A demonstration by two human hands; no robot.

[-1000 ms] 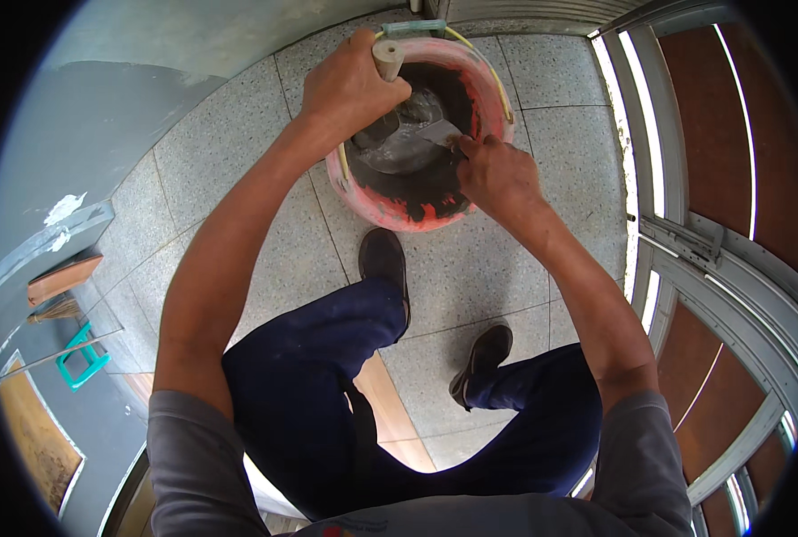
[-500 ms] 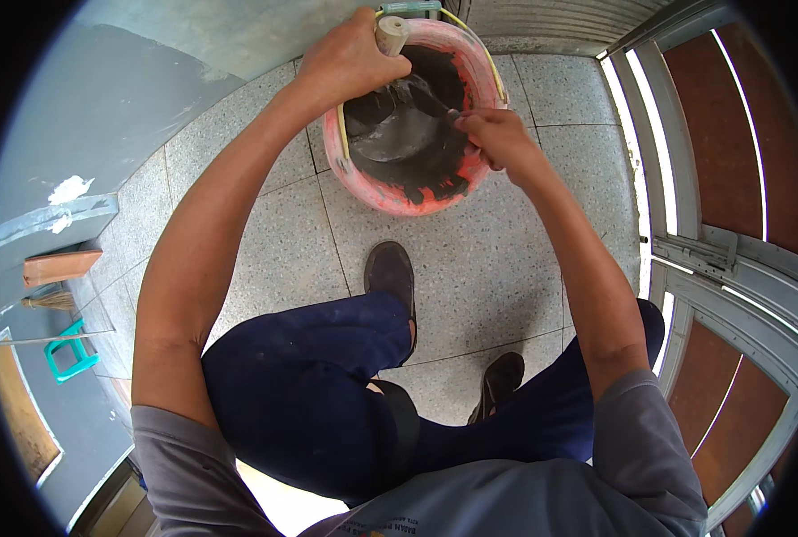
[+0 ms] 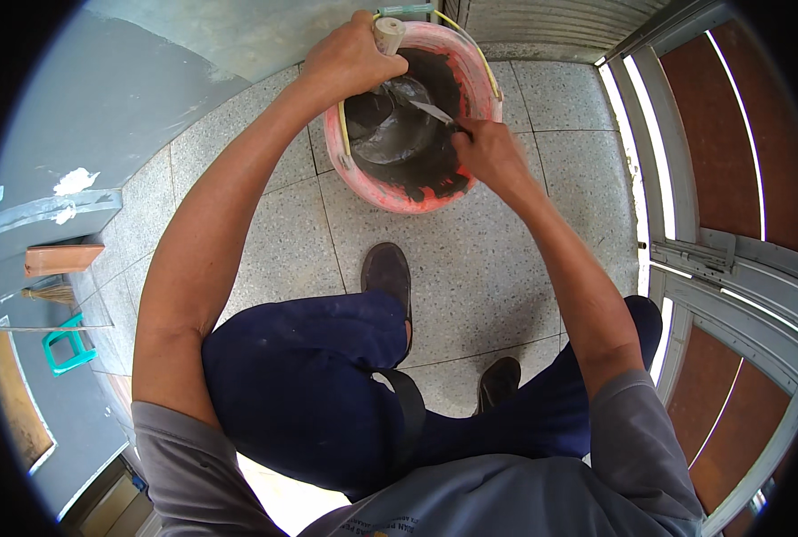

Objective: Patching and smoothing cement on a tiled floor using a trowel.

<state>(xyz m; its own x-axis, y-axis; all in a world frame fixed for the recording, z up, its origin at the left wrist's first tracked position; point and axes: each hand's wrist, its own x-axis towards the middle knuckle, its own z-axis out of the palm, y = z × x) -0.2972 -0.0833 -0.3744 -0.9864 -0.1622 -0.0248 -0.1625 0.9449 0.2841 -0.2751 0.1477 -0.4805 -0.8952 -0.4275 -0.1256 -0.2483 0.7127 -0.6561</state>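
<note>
A pink-red bucket (image 3: 417,202), its inside smeared grey, stands on the floor ahead of me with dark grey wet mix (image 3: 385,148) in it. My left hand (image 3: 349,61) is wrapped round the thick pale handle (image 3: 389,36) of a tool at the bucket's left rim. This tool's head is down in the bucket, grey-coated and hard to make out. At the right side, my right hand (image 3: 490,154) grips a narrow metal scraper (image 3: 430,112), its light blade pointing left over the mix. Most of its handle is hidden by my fingers.
The bucket's yellow wire handle (image 3: 486,67) rests against its rim. Speckled floor tiles (image 3: 443,268) lie between the bucket and my shoes. A grey wall (image 3: 103,116) is on the left, with a green stool (image 3: 68,345) and a brush (image 3: 50,294). A metal-framed brown door (image 3: 716,143) stands right.
My right hand has shifted slightly down and turned, so the scraper's light blade shows more plainly. My left hand stays nearly in place on the pale handle.
</note>
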